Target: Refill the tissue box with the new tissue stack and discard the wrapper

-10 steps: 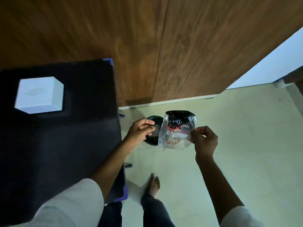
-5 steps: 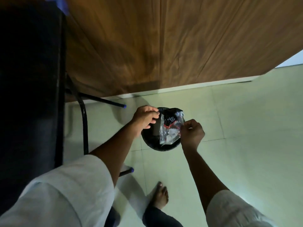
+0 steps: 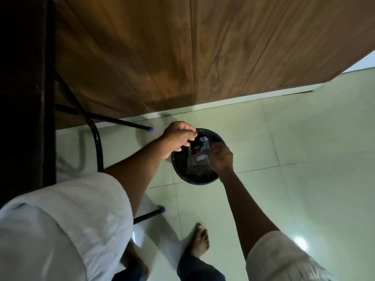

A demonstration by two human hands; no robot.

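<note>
Figure: discarding step, seen from the head camera looking down. At far left runs the edge of the black-topped desk (image 3: 24, 98), its dark metal folding legs with blue end caps (image 3: 97, 126) standing on the floor. The tissue box is out of view.

Centre: the left hand (image 3: 178, 138) is curled in a narrow pinch at the far-left rim of the round black waste bin (image 3: 194, 157); whether it grips the wrapper or the bin's liner cannot be told. The crumpled clear plastic wrapper with red and black print (image 3: 199, 151) lies within the mouth of the bin, between the two hands. The right hand (image 3: 221, 157), fingers bent and close together, touches the wrapper's right edge over the bin.

Risks, as judged: the thin film is light and springy, so on release it may unfold and ride up over the rim, or cling to the fingers and be drawn back out as the hands lift. The bin looks light and free-standing; a push against its rim could tip or slide it on the smooth tiles. The person's bare feet (image 3: 198, 242) stand just beside it.

Surroundings: a glossy pale green tiled floor (image 3: 304, 179) with light reflections, a white skirting strip, and a brown wood-grain panelled wall (image 3: 182, 53) behind the bin.
</note>
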